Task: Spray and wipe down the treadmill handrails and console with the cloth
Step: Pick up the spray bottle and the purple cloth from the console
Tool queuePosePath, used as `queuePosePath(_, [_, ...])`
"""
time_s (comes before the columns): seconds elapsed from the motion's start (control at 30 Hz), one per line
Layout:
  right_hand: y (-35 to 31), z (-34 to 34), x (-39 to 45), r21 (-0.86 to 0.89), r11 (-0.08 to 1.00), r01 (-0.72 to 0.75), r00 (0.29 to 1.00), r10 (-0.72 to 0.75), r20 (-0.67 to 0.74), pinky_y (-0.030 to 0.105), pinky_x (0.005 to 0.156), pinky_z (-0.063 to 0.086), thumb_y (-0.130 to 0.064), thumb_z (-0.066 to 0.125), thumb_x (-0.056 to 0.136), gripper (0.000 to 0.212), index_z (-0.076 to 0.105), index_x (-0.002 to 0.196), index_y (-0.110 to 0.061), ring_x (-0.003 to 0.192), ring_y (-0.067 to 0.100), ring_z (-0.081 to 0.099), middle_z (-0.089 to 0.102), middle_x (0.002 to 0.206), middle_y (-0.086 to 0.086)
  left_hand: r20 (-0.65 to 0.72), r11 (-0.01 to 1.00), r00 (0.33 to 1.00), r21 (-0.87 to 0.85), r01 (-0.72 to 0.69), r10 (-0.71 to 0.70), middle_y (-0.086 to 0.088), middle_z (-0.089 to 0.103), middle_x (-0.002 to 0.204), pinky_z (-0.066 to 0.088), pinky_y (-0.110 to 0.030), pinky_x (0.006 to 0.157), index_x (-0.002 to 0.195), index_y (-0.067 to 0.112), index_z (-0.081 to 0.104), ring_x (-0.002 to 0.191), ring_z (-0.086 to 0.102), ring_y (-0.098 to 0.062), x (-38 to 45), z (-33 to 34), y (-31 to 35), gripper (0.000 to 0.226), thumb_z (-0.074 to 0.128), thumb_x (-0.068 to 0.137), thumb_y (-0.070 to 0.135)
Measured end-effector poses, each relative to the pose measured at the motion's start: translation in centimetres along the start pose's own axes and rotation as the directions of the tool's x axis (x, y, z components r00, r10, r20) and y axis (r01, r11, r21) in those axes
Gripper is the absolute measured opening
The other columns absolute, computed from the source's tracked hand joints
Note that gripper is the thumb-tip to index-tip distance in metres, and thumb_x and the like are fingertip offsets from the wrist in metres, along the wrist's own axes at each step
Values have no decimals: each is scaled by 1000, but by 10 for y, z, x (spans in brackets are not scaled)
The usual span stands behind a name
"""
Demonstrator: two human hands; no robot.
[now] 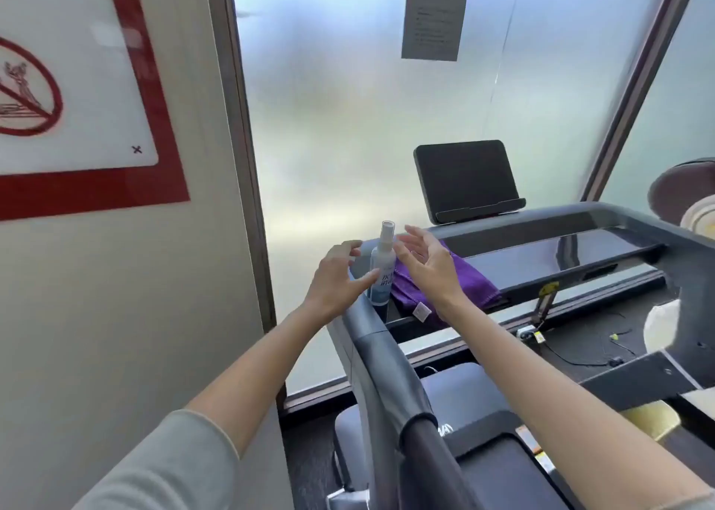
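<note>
A small clear spray bottle (383,266) with a blue label stands upright on the left end of the treadmill console (541,254). A folded purple cloth (470,277) lies on the console just right of it. My left hand (338,277) hovers open at the bottle's left side, thumb close to its body. My right hand (427,262) is open, palm turned left, just right of the bottle and above the cloth. Neither hand grips anything. The grey left handrail (387,362) runs from the console toward me. The dark screen (464,179) stands behind the console.
A wall with a red-framed prohibition sign (77,95) is close on the left. Frosted glass (367,103) stands behind the treadmill, with a paper notice (433,10) on it. A safety key with a cord (537,335) lies below the console. Another person's head (685,196) shows at the right edge.
</note>
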State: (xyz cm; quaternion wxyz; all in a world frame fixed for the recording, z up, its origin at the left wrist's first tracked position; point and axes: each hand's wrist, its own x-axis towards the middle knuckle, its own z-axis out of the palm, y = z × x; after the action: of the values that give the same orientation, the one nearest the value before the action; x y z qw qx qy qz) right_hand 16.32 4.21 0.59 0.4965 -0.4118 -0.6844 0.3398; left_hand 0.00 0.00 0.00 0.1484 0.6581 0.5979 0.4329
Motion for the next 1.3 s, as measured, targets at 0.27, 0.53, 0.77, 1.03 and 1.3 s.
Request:
queuePosePath(0.27, [1, 22, 17, 386, 922, 20, 998, -40, 45, 24, 86, 55, -15, 58, 97, 24, 62, 121, -15, 103, 13, 70, 72, 108, 1, -26, 967, 999, -251, -46, 40, 0, 68, 105, 50, -13, 82, 113, 5, 62, 95, 64, -14, 24, 21, -9, 39, 77, 82, 23])
queuePosePath(0.53, [-1, 37, 19, 586, 809, -45, 997, 3, 72, 23, 71, 57, -28, 52, 91, 29, 59, 110, -8, 82, 7, 63, 59, 89, -3, 56, 951, 996, -305, -52, 73, -9, 71, 96, 55, -17, 73, 101, 1, 59, 88, 70, -22, 39, 19, -17, 34, 79, 79, 18])
queuePosePath(0.77, [1, 43, 23, 692, 719, -65, 994, -15, 108, 20, 65, 54, -28, 49, 89, 26, 55, 108, -11, 72, 5, 62, 52, 85, -3, 66, 926, 989, -365, -99, 132, -3, 68, 90, 55, -17, 72, 94, 9, 58, 81, 68, -16, 43, 18, -25, 30, 81, 76, 15])
queuePosePath(1.03, [6, 45, 27, 678, 734, -46, 997, -9, 77, 24, 65, 55, -31, 49, 90, 25, 58, 105, -13, 73, 6, 58, 53, 82, -6, 61, 906, 992, -417, -77, 113, 5, 67, 83, 49, -13, 64, 87, 19, 57, 74, 67, -4, 44, 21, -28, 29, 83, 74, 14])
queuePosePath(1.3, [2, 47, 26, 700, 713, -26, 998, -18, 56, 24, 62, 56, -32, 49, 88, 23, 59, 99, -14, 70, 7, 60, 53, 80, -5, 59, 900, 989, -425, -95, 132, 7, 65, 83, 50, -16, 64, 87, 18, 55, 75, 66, -11, 44, 21, -26, 29, 81, 75, 14])
